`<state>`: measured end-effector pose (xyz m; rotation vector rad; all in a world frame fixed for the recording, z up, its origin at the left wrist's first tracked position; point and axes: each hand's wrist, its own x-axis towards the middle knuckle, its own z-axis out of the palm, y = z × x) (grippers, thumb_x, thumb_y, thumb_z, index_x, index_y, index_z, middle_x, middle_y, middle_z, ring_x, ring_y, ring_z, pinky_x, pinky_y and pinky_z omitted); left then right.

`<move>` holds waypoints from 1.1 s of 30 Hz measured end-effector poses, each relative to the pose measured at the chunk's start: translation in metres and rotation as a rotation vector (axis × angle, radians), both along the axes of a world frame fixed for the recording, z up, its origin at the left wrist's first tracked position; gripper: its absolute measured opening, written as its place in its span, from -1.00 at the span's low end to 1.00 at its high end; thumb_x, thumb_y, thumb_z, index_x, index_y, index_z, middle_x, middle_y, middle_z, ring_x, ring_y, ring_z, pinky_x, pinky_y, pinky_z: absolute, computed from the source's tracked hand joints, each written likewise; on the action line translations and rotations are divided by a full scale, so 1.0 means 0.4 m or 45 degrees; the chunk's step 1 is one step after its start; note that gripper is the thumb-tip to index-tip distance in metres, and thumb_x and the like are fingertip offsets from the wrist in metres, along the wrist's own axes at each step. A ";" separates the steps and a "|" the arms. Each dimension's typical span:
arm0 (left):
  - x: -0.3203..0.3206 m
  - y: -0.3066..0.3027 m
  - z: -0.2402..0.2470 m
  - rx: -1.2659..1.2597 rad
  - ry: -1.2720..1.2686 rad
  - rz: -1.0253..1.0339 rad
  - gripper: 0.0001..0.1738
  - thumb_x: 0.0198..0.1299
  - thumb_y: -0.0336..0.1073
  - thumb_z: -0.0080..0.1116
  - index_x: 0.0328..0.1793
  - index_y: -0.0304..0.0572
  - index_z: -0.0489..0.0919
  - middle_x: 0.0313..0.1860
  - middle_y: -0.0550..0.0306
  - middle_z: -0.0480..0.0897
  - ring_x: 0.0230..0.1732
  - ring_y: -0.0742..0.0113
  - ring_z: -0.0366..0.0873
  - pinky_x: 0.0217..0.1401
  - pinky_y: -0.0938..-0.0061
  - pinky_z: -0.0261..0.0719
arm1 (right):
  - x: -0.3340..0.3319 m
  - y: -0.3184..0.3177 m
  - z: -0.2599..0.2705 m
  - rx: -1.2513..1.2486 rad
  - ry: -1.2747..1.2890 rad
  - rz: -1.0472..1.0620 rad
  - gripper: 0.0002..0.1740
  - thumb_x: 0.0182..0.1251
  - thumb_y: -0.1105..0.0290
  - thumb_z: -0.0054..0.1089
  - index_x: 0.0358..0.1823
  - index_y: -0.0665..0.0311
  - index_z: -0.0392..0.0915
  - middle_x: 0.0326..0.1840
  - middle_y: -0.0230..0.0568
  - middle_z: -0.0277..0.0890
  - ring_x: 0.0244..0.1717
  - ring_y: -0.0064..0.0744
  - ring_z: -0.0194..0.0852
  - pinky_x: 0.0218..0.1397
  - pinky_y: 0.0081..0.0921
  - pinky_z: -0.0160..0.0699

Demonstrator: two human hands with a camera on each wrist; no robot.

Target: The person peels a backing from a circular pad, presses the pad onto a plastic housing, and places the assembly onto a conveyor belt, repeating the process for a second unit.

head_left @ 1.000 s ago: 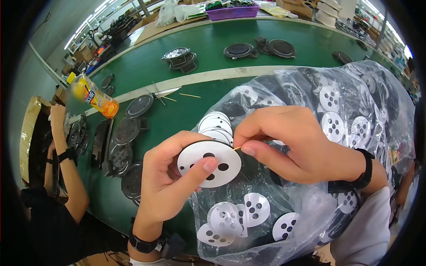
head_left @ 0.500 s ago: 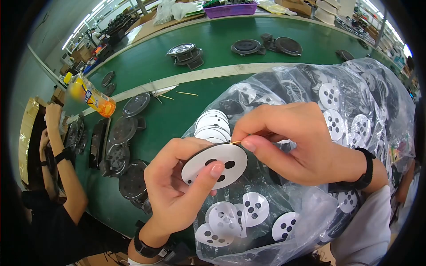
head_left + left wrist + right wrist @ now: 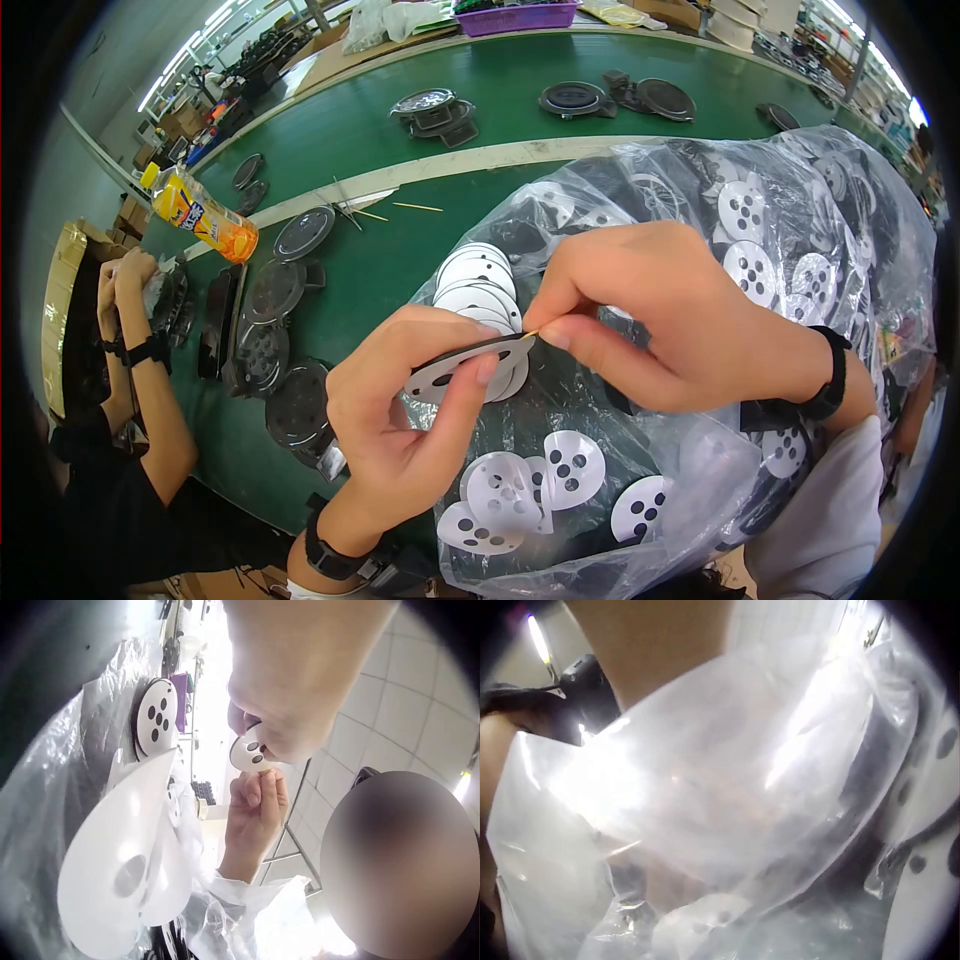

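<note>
My left hand [image 3: 400,400] grips a white disc with black holes [image 3: 436,378], thumb on its face and fingers behind, the disc tilted nearly edge-on in the head view. Between thumb and forefinger my right hand [image 3: 650,320] pinches a thin wooden stick [image 3: 530,335], its end at the disc's right edge. In the left wrist view the disc [image 3: 246,752] lies between the left hand [image 3: 289,712] and the right hand [image 3: 255,817]. Behind them a fanned stack of similar discs [image 3: 478,268] rests on the plastic bag. Plastic film covers most of the right wrist view.
A large clear bag [image 3: 690,440] of loose discs spreads across the right. Black round parts [image 3: 275,290] line the left of the green table [image 3: 400,240], with an orange drink bottle [image 3: 205,220] and thin sticks [image 3: 417,207] beyond. Another person's arms [image 3: 150,370] are at far left.
The disc in my left hand has tipped from facing the head camera to nearly edge-on. My right hand still pinches the stick at its edge. The other person's hands have come together.
</note>
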<state>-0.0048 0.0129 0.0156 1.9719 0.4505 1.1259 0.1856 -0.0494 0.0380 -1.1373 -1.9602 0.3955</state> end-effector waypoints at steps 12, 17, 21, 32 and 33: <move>0.007 -0.032 -0.025 -0.280 -0.056 -0.057 -0.83 0.01 -0.68 0.11 -0.22 -0.50 0.47 -0.29 -0.06 0.57 -0.42 0.48 0.49 -0.40 0.70 0.39 | -0.026 -0.001 -0.018 0.586 -0.360 -0.112 -0.77 -0.12 0.47 0.31 -0.43 0.31 0.44 -0.63 -0.32 0.19 -0.68 -0.34 0.13 -0.69 -0.44 0.07; 0.011 -0.021 -0.032 -0.165 -0.217 -0.248 -0.86 0.09 -0.63 0.05 -0.19 -0.49 0.43 -0.13 -0.15 0.54 -0.35 0.50 0.46 -0.37 0.72 0.36 | -0.027 -0.001 -0.021 0.711 -0.416 -0.127 -0.76 -0.20 0.46 0.26 -0.43 0.34 0.47 -0.66 -0.35 0.19 -0.70 -0.41 0.08 -0.71 -0.50 0.01; -0.005 -0.022 -0.020 -0.229 -0.159 -0.260 -0.81 0.26 -0.37 -0.11 -0.19 -0.41 0.40 -0.13 -0.08 0.51 -0.25 0.49 0.36 -0.19 0.61 0.31 | -0.027 0.010 -0.023 0.799 -0.350 -0.142 -0.67 -0.33 0.46 0.20 -0.38 0.37 0.54 -0.72 -0.42 0.08 -0.73 -0.49 -0.01 -0.72 -0.56 -0.07; 0.009 -0.042 0.004 -0.895 -0.348 -0.306 -0.84 0.29 -0.32 -0.18 -0.31 -0.24 0.33 -0.20 0.03 0.46 -0.24 0.43 0.37 -0.10 0.54 0.33 | -0.013 0.028 -0.029 1.202 -0.487 -0.118 -0.63 -0.42 0.42 0.20 -0.39 0.29 0.63 -0.74 -0.54 -0.06 -0.72 -0.60 -0.14 -0.73 -0.63 -0.25; 0.005 -0.035 -0.004 -0.849 -0.273 -0.350 -0.86 0.28 -0.35 -0.16 -0.32 -0.23 0.33 -0.21 0.03 0.46 -0.24 0.43 0.38 -0.12 0.53 0.35 | -0.012 0.028 -0.032 1.202 -0.487 -0.117 -0.63 -0.42 0.42 0.20 -0.39 0.29 0.63 -0.74 -0.54 -0.06 -0.72 -0.60 -0.14 -0.73 -0.63 -0.25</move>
